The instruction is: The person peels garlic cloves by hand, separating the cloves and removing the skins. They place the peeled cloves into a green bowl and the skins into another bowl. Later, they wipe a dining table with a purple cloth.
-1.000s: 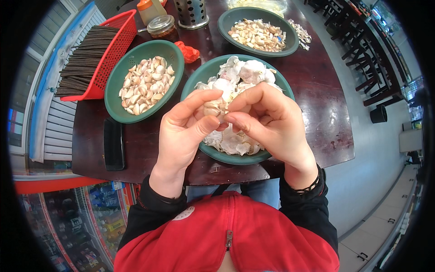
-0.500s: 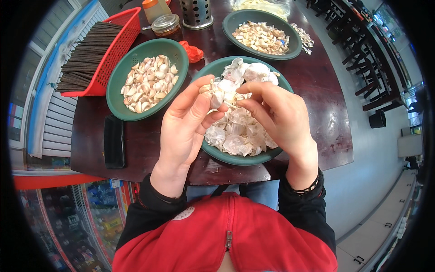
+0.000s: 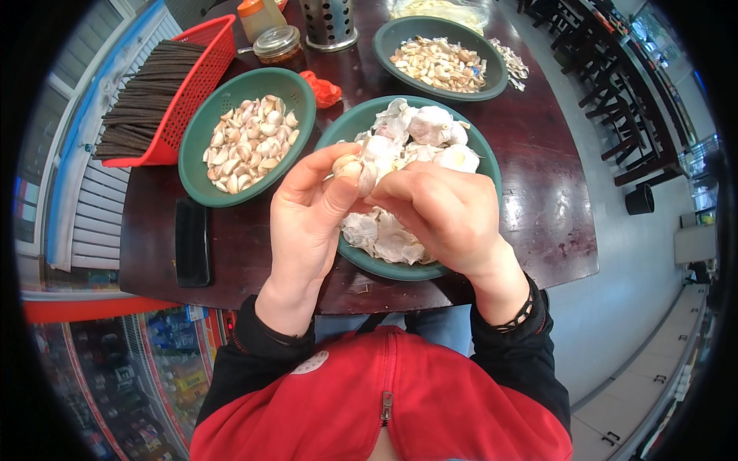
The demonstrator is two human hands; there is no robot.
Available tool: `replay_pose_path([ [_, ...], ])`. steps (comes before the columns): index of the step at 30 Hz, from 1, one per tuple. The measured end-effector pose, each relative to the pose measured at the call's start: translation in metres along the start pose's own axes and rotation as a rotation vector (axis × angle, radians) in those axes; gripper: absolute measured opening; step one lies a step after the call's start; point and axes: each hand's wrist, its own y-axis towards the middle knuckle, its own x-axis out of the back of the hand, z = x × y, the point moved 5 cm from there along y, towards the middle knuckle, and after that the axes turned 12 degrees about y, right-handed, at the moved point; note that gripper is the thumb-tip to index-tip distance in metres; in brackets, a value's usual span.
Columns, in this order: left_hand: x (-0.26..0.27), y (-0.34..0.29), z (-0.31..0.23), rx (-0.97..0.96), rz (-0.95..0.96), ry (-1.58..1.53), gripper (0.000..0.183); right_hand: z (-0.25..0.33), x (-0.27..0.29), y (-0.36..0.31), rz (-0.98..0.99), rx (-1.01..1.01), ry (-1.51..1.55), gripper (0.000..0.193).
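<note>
Between the thumb and fingers of my left hand [image 3: 304, 215] is a partly broken garlic bulb [image 3: 356, 167], some of its pale cloves showing. My right hand [image 3: 453, 219] is closed in a pinch against the bulb's right side; its fingertips are partly hidden behind the knuckles. Both hands are over a green basin [image 3: 384, 270]. Whole garlic bulbs [image 3: 430, 125] lie in its far part, loose papery skins [image 3: 384, 237] in its near part. To the left, a tilted green colander [image 3: 198, 146] holds separated garlic cloves [image 3: 250, 142].
Farther back stands another green basin [image 3: 430, 91] of cloves and bits, skins [image 3: 510, 65] beside it. A red basket [image 3: 181, 115] of dark sticks, a black phone [image 3: 192, 242], a lidded jar [image 3: 278, 48], a perforated metal holder [image 3: 329, 23] and red plastic [image 3: 320, 90] share the table.
My right hand has moved left and in against the garlic bulb, its fingers folding closer together. The bulb has turned a little in my left hand. The view has shifted slightly.
</note>
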Motion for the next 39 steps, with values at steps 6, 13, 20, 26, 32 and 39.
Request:
replay_pose_path([
  [6, 0.0, -0.001, -0.005, -0.103, 0.004, 0.025, 0.035, -0.007, 0.002, -0.007, -0.114, -0.434, 0.288, 0.025],
  [13, -0.005, -0.004, -0.014, -0.347, 0.022, 0.398, 0.032, -0.022, -0.011, -0.011, -0.107, -0.626, 0.534, 0.028],
  [20, -0.009, -0.005, -0.014, -0.42, -0.021, 0.563, 0.028, -0.014, -0.018, -0.012, -0.083, -0.516, 0.264, 0.019],
  [26, -0.013, -0.009, -0.015, -0.459, -0.027, 0.597, 0.028, -0.006, -0.019, -0.013, -0.154, -0.467, 0.11, 0.02],
  [32, -0.014, -0.012, -0.014, -0.481, -0.043, 0.584, 0.026, -0.002, -0.021, -0.01, -0.206, -0.398, 0.047, 0.022],
  [39, -0.011, -0.008, -0.002, -0.311, -0.068, 0.208, 0.024, -0.006, -0.02, -0.012, -0.198, -0.482, 0.057, 0.02],
])
